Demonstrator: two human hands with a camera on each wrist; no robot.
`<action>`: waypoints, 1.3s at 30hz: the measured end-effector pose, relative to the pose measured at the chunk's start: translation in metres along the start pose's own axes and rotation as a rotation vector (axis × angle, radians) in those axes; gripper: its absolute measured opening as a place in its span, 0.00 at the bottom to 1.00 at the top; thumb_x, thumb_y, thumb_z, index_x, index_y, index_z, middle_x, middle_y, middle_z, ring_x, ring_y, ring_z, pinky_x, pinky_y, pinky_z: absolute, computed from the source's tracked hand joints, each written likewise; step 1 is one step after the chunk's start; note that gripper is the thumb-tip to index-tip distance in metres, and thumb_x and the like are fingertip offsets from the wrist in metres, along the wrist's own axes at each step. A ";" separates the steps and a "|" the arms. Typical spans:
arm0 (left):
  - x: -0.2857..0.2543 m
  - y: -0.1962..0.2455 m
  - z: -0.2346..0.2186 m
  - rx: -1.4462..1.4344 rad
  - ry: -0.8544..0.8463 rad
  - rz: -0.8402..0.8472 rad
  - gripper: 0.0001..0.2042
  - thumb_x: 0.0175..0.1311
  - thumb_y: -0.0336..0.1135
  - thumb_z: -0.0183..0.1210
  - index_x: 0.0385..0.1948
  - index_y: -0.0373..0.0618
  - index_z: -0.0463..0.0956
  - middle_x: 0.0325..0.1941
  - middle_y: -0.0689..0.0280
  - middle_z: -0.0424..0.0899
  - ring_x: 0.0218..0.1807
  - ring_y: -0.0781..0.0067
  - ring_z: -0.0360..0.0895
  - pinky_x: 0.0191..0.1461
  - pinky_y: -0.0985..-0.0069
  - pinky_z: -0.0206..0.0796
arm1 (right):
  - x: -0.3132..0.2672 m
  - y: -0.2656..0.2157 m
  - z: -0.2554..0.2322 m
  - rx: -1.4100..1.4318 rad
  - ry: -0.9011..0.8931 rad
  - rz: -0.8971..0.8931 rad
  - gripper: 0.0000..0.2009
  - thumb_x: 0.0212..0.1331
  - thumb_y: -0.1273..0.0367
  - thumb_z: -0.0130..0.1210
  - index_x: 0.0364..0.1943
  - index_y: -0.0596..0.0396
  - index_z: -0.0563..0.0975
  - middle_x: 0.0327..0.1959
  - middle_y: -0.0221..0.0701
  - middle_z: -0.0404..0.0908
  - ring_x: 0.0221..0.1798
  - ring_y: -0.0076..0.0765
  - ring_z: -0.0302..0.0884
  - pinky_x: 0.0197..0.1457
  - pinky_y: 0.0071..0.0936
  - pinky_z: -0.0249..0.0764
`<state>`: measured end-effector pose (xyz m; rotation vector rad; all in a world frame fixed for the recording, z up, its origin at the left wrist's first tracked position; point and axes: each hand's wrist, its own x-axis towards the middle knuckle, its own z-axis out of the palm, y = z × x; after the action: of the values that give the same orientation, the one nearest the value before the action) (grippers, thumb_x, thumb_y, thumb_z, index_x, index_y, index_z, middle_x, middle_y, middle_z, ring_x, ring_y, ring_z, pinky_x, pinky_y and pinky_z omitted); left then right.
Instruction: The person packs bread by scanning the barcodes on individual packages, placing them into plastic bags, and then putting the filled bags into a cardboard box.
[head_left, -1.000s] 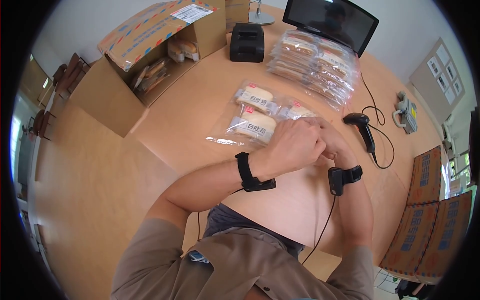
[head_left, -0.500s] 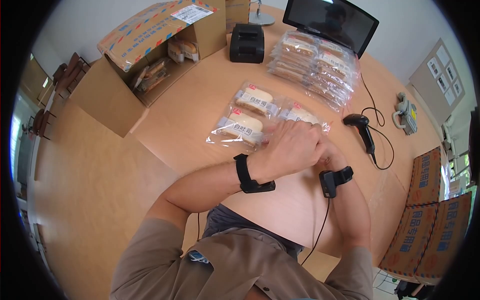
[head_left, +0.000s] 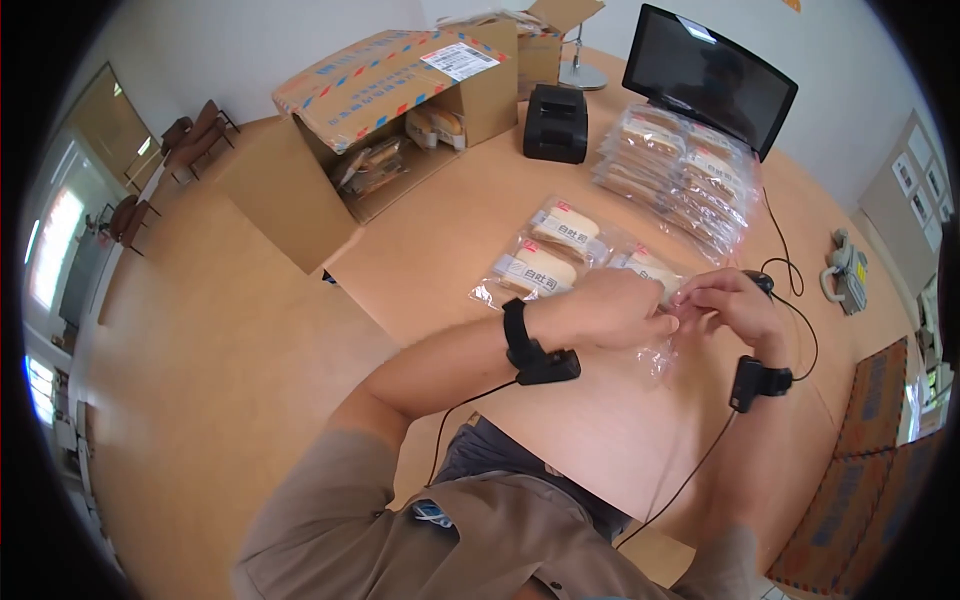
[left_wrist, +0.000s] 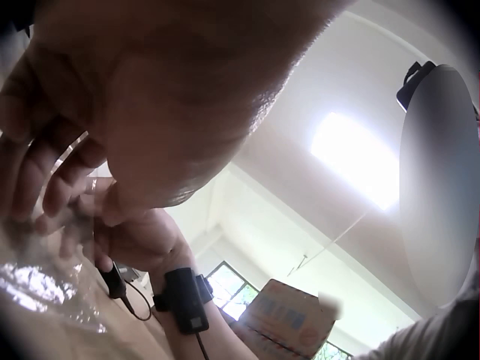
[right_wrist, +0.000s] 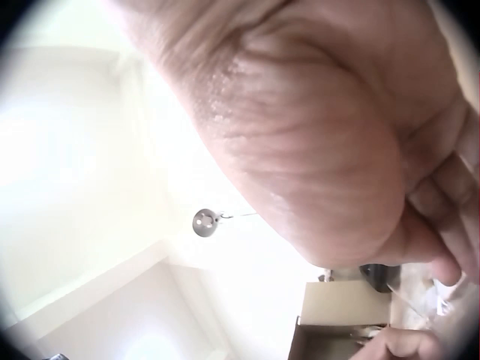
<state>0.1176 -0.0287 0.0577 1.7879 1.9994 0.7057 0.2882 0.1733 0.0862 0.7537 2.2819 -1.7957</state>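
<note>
On the near side of the table (head_left: 600, 410), beside the bread packs (head_left: 530, 270), the left hand (head_left: 605, 308) pinches clear film (head_left: 656, 358); the right hand (head_left: 735, 308) bends close, its hold unclear. Seemingly the film is being worked; that calls for steady fingertips.

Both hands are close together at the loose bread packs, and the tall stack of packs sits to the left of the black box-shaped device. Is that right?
Not quite: the head view shows the tall stack to the right of the black box-shaped device. The left hand and right hand are close together at the loose bread packs.
</note>
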 end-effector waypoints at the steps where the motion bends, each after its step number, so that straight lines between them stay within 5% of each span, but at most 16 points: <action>1: 0.003 -0.008 -0.011 0.007 0.007 -0.007 0.18 0.73 0.50 0.62 0.39 0.41 0.87 0.32 0.49 0.89 0.38 0.45 0.88 0.48 0.51 0.77 | -0.013 -0.007 -0.008 0.002 0.022 -0.012 0.13 0.77 0.68 0.55 0.53 0.60 0.86 0.42 0.38 0.92 0.40 0.28 0.91 0.36 0.24 0.84; 3: 0.018 -0.037 -0.040 -0.074 0.132 -0.110 0.18 0.73 0.49 0.63 0.41 0.41 0.87 0.45 0.49 0.90 0.48 0.48 0.88 0.52 0.51 0.77 | -0.038 -0.017 -0.019 0.018 0.113 -0.095 0.14 0.77 0.66 0.56 0.56 0.59 0.85 0.43 0.37 0.93 0.39 0.27 0.90 0.34 0.22 0.82; 5: 0.041 -0.110 -0.075 0.633 0.155 0.191 0.25 0.69 0.49 0.65 0.53 0.33 0.83 0.56 0.41 0.86 0.62 0.34 0.82 0.63 0.50 0.77 | -0.058 -0.015 -0.032 0.041 0.211 -0.175 0.15 0.77 0.65 0.56 0.58 0.58 0.84 0.43 0.36 0.93 0.38 0.26 0.90 0.32 0.20 0.80; 6: 0.041 -0.138 -0.090 0.412 0.342 -0.098 0.27 0.69 0.48 0.66 0.60 0.34 0.80 0.66 0.42 0.79 0.67 0.29 0.76 0.67 0.50 0.76 | -0.066 -0.012 -0.041 0.084 0.303 -0.247 0.16 0.78 0.63 0.57 0.59 0.58 0.83 0.43 0.35 0.93 0.37 0.25 0.89 0.32 0.19 0.79; 8: 0.044 -0.170 -0.133 0.596 0.476 -0.542 0.24 0.68 0.45 0.66 0.60 0.39 0.80 0.69 0.46 0.77 0.76 0.37 0.71 0.76 0.54 0.70 | -0.076 0.004 -0.065 0.144 0.437 -0.341 0.18 0.79 0.60 0.58 0.62 0.57 0.82 0.44 0.33 0.93 0.34 0.22 0.88 0.31 0.16 0.77; 12: 0.035 -0.330 -0.191 0.837 0.440 -0.696 0.46 0.65 0.45 0.69 0.81 0.33 0.58 0.84 0.37 0.59 0.86 0.34 0.57 0.86 0.53 0.59 | -0.098 0.009 -0.083 0.184 0.494 -0.386 0.18 0.80 0.59 0.58 0.64 0.56 0.81 0.43 0.30 0.92 0.35 0.19 0.87 0.32 0.17 0.77; 17: -0.007 -0.309 -0.210 0.524 0.493 -0.738 0.58 0.62 0.50 0.72 0.87 0.42 0.39 0.87 0.43 0.58 0.87 0.38 0.55 0.87 0.52 0.56 | -0.099 0.003 -0.080 0.154 0.535 -0.369 0.19 0.79 0.60 0.59 0.63 0.56 0.81 0.43 0.31 0.92 0.35 0.21 0.87 0.33 0.17 0.77; 19: -0.007 -0.324 -0.205 0.622 0.597 -0.673 0.58 0.61 0.51 0.73 0.87 0.46 0.42 0.86 0.43 0.59 0.86 0.38 0.58 0.86 0.52 0.59 | -0.097 0.001 -0.077 0.136 0.539 -0.347 0.19 0.78 0.60 0.60 0.63 0.57 0.81 0.42 0.31 0.91 0.35 0.22 0.88 0.33 0.18 0.78; 20: -0.005 -0.321 -0.203 0.628 0.622 -0.719 0.49 0.65 0.46 0.73 0.85 0.44 0.53 0.86 0.49 0.63 0.85 0.48 0.62 0.87 0.56 0.58 | -0.095 0.001 -0.076 0.108 0.515 -0.332 0.19 0.78 0.60 0.60 0.63 0.57 0.81 0.42 0.32 0.91 0.35 0.23 0.88 0.33 0.18 0.78; 24: 0.000 -0.357 -0.204 0.507 0.662 -0.679 0.46 0.67 0.43 0.71 0.85 0.48 0.53 0.85 0.50 0.65 0.85 0.46 0.62 0.87 0.56 0.59 | -0.088 0.005 -0.075 0.049 0.491 -0.294 0.19 0.78 0.61 0.60 0.63 0.57 0.80 0.42 0.32 0.90 0.36 0.24 0.88 0.32 0.19 0.79; 30: -0.003 -0.373 -0.206 0.439 0.765 -0.787 0.27 0.69 0.38 0.65 0.70 0.48 0.77 0.67 0.51 0.85 0.69 0.46 0.81 0.74 0.54 0.72 | -0.082 0.017 -0.083 0.001 0.529 -0.234 0.19 0.78 0.60 0.60 0.63 0.57 0.80 0.41 0.32 0.89 0.36 0.24 0.88 0.32 0.20 0.80; 32: -0.001 -0.370 -0.207 0.447 1.093 -0.685 0.16 0.70 0.38 0.64 0.56 0.47 0.85 0.60 0.53 0.90 0.64 0.47 0.85 0.69 0.54 0.74 | -0.079 0.025 -0.089 -0.019 0.559 -0.207 0.19 0.77 0.60 0.61 0.63 0.57 0.80 0.41 0.32 0.89 0.36 0.25 0.87 0.32 0.21 0.80; 33: 0.000 -0.369 -0.206 0.447 1.088 -0.687 0.16 0.70 0.38 0.64 0.56 0.47 0.85 0.60 0.53 0.90 0.64 0.47 0.85 0.69 0.54 0.74 | -0.078 0.030 -0.092 -0.076 0.615 -0.137 0.20 0.75 0.61 0.63 0.62 0.58 0.80 0.40 0.33 0.89 0.35 0.26 0.87 0.31 0.23 0.79; 36: 0.003 -0.303 -0.204 0.438 1.210 -0.625 0.13 0.70 0.39 0.64 0.49 0.45 0.88 0.57 0.53 0.91 0.65 0.48 0.85 0.66 0.56 0.75 | -0.071 0.045 -0.099 -0.203 0.718 0.007 0.22 0.68 0.61 0.68 0.61 0.59 0.80 0.40 0.34 0.89 0.34 0.27 0.86 0.32 0.27 0.79; 38: 0.008 -0.287 -0.199 0.288 1.212 -0.551 0.15 0.69 0.40 0.66 0.49 0.41 0.86 0.49 0.57 0.93 0.55 0.58 0.89 0.58 0.62 0.77 | -0.066 0.053 -0.102 -0.275 0.766 0.089 0.24 0.63 0.62 0.72 0.60 0.59 0.80 0.41 0.34 0.89 0.33 0.27 0.86 0.32 0.29 0.79; 39: 0.005 -0.269 -0.191 0.050 1.200 -0.418 0.13 0.69 0.36 0.65 0.49 0.39 0.86 0.40 0.63 0.91 0.43 0.72 0.86 0.50 0.69 0.75 | -0.063 0.055 -0.104 -0.338 0.761 0.140 0.26 0.57 0.61 0.75 0.57 0.59 0.82 0.42 0.35 0.90 0.36 0.30 0.87 0.36 0.31 0.81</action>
<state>-0.2101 -0.0663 0.0542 0.8632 2.9387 1.8464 0.3878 0.2616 0.0929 1.6820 2.7507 -1.1109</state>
